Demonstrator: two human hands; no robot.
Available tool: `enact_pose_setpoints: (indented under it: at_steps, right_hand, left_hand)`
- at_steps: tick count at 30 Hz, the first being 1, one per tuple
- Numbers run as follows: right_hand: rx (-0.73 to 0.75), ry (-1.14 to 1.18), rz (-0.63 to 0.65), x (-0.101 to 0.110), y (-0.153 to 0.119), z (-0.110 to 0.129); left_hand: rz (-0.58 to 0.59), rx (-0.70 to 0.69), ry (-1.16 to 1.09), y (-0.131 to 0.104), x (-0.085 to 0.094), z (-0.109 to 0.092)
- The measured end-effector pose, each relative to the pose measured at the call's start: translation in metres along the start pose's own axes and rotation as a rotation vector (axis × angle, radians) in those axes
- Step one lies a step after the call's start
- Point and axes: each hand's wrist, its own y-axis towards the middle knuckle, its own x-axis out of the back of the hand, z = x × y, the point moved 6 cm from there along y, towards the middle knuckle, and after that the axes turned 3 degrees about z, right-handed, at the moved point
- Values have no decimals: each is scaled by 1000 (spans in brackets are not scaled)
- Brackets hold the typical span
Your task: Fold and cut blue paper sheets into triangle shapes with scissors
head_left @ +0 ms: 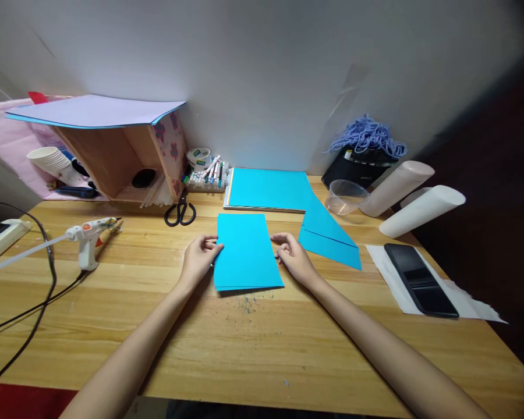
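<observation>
A light blue paper (248, 250), seemingly doubled at its near edge, lies between my hands, slightly raised off the wooden table. My left hand (199, 256) pinches its left edge, thumb on top and fingers partly hidden underneath. Beside the right edge is my right hand (293, 255), fingers loosely bent and apart, the tips at or just short of the paper. A blue offcut (329, 235) with a dark line across it rests behind my right hand. Farther back lies a stack of coloured sheets (268, 187), blue on top.
Black-handled scissors (180, 212), a glue gun (89, 238) with its cable, and a box of markers (207, 174) are left of the paper. A decorated box (113, 151) stands behind them. At right are a clear plastic cup (346, 198), white rolls (422, 210) and a phone (419, 279).
</observation>
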Motion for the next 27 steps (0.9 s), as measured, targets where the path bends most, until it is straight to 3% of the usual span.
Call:
enact_pose_setpoints:
  at_steps: [5, 9, 12, 16, 19, 21, 24, 27]
  right_hand:
    - [16, -44, 15, 0, -1, 1]
    - [19, -60, 14, 0, -2, 2]
    - [19, -68, 18, 0, -2, 3]
    - [32, -95, 8, 0, -2, 5]
    - [34, -106, 6, 0, -2, 4]
    - [37, -111, 3, -1, -2, 5]
    - [39, -97, 7, -1, -2, 6]
    - [31, -18, 59, -3, -3, 7]
  left_hand:
    - [-68, -1, 5, 1, 7, 2]
    - [-42, 36, 18, 2, 8, 4]
    - [-37, -21, 143, 1, 11, -3]
    - [-198, -119, 504, -2, 27, -19]
    - [-312, -129, 608, -3, 42, -28]
    - [-350, -197, 547, -3, 47, -37]
    - [-315, -345, 265, -3, 46, -48]
    - [-228, -340, -64, -3, 35, -42]
